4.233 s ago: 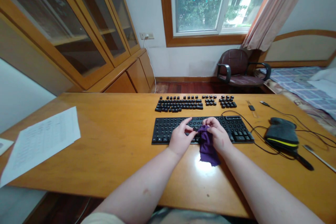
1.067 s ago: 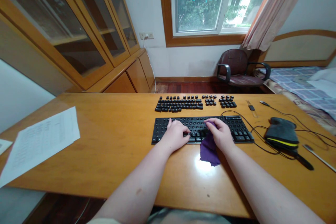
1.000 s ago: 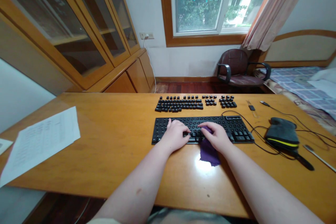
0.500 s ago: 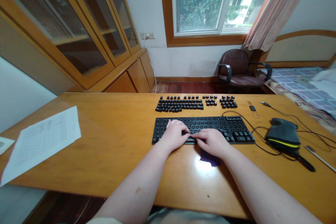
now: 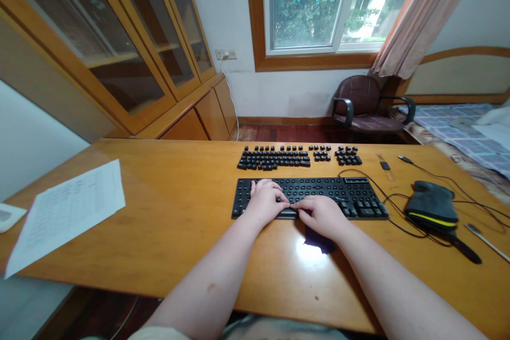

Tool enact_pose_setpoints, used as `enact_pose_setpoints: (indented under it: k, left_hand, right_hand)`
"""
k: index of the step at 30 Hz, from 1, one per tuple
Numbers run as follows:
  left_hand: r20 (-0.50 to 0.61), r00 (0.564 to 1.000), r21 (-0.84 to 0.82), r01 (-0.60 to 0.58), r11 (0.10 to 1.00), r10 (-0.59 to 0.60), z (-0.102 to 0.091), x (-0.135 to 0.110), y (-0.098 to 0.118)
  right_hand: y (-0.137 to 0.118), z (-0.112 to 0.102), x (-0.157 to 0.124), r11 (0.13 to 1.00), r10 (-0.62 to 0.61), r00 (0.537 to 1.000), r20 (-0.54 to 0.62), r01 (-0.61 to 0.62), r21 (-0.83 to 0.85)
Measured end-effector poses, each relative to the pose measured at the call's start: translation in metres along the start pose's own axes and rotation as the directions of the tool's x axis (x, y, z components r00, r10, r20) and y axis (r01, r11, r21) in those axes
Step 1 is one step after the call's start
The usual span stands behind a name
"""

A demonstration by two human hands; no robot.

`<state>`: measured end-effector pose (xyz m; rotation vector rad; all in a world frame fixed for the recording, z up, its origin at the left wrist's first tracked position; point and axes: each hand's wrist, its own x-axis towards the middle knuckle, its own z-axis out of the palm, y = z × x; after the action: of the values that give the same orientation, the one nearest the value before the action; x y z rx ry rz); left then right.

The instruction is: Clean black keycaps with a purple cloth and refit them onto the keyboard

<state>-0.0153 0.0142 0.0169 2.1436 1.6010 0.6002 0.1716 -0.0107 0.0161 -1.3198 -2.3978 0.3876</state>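
Observation:
A black keyboard (image 5: 319,188) lies across the desk in front of me, with most keycaps off its main block and bigger caps still on its number pad. My left hand (image 5: 266,199) rests over its left half, thumb and fingertips drawn together near the bottom row. From the other side my right hand (image 5: 321,213) meets it, index finger stretched to the same spot and thumb tucked below. Anything tiny between the fingertips is hidden. Beneath my right palm, a dark purple cloth (image 5: 320,241) sticks out at the keyboard's front edge.
Loose keycaps (image 5: 274,159) lie in rows behind the keyboard. To the right are a grey cloth pouch with yellow trim (image 5: 432,207), a cable (image 5: 432,170), a brush (image 5: 488,241) and a wire keycap puller (image 5: 384,166). Printed sheets (image 5: 69,210) lie at left.
The whole view has shifted slightly. Both hands stay at the same place on the keyboard, with hardly any finger movement visible.

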Motion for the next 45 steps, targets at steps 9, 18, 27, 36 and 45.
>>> enact_pose_setpoints:
  k: [9,18,27,36,45]
  left_hand:
    - [0.047,0.999,0.004,0.006,1.0,-0.006,-0.001,0.001,-0.002]
    - [-0.157,0.986,-0.008,-0.064,0.998,0.062,-0.02,-0.003,0.006]
    - [-0.202,0.979,0.372,0.054,0.927,0.024,-0.047,0.045,-0.007]
    - [0.002,0.992,0.486,-0.112,0.867,0.128,-0.03,0.091,-0.026]
    - [0.007,0.991,0.498,-0.117,0.859,0.131,-0.021,0.1,-0.033]
  right_hand:
    - [0.002,0.002,0.001,1.0,-0.002,1.0,0.011,0.002,-0.026]
    - [0.01,0.0,-0.003,0.998,0.0,0.986,-0.169,0.011,0.063]
    - [0.017,0.003,-0.003,0.994,0.015,0.977,-0.214,0.009,0.107]
    - [0.017,0.002,-0.004,0.987,-0.001,0.97,-0.242,0.04,0.155]
    - [0.014,0.001,-0.004,0.98,-0.018,0.962,-0.273,0.071,0.186]
